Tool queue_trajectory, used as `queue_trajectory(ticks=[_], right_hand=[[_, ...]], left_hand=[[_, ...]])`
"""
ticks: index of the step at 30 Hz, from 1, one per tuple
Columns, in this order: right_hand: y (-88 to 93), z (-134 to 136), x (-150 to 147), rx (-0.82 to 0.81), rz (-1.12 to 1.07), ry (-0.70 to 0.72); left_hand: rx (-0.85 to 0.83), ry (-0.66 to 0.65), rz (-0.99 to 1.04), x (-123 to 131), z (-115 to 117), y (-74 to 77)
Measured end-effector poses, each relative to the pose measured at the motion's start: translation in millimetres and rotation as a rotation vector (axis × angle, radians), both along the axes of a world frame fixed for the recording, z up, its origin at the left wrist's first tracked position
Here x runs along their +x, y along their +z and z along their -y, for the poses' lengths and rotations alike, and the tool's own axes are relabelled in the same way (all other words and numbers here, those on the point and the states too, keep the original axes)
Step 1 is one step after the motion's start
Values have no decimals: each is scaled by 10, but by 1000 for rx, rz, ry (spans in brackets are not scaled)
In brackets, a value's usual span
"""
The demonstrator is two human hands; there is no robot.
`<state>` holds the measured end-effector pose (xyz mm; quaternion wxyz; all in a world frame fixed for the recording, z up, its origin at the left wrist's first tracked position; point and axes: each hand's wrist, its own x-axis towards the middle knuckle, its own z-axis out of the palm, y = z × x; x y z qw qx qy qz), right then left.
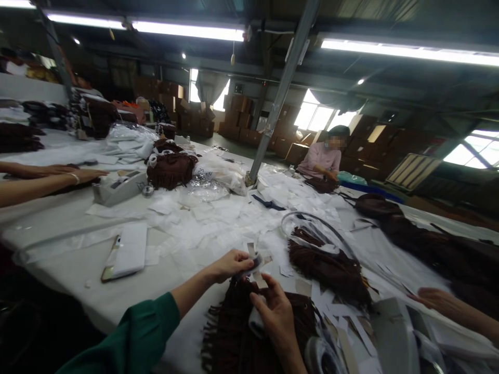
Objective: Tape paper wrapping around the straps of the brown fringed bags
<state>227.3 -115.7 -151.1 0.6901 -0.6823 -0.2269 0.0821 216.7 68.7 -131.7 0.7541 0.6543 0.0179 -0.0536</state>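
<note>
A dark brown fringed bag (pixel 230 337) lies in front of me at the table's near edge. Above its upper edge, my left hand (pixel 233 264) pinches a small ring-shaped piece (pixel 255 261) with pale strips sticking out of it. Just to the right, my right hand (pixel 275 311) is over the bag, its thumb and fingers closing around the end of a short pale strip (pixel 258 280). Beneath that palm a white rolled wrap (pixel 257 319) rests against the bag, partly hidden by the fingers.
Another brown fringed bag (pixel 327 265) lies to the right, near white paper strips (pixel 351 322) and a grey tape dispenser (pixel 393 332). Co-workers' hands reach in from left (pixel 54 176) and right (pixel 440 298). A phone (pixel 111 259) lies left; a metal post (pixel 273 114) stands mid-table.
</note>
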Motion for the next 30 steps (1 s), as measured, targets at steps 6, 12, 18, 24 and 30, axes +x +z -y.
queue_trajectory(ticks=[6, 12, 18, 24, 30], right_hand=[[144, -77, 307, -300, 408, -16], [39, -183, 523, -381, 630, -180], [-1, -249, 532, -352, 645, -104], [14, -157, 344, -342, 438, -92], [-67, -165, 355, -166, -281, -150]], left_hand=[[-91, -86, -25, 153, -112, -118], [1, -150, 49, 180, -117, -153], [-106, -167, -34, 184, -229, -176], [-371, -59, -106, 229, -271, -263], [-80, -116, 64, 190, -209, -222]])
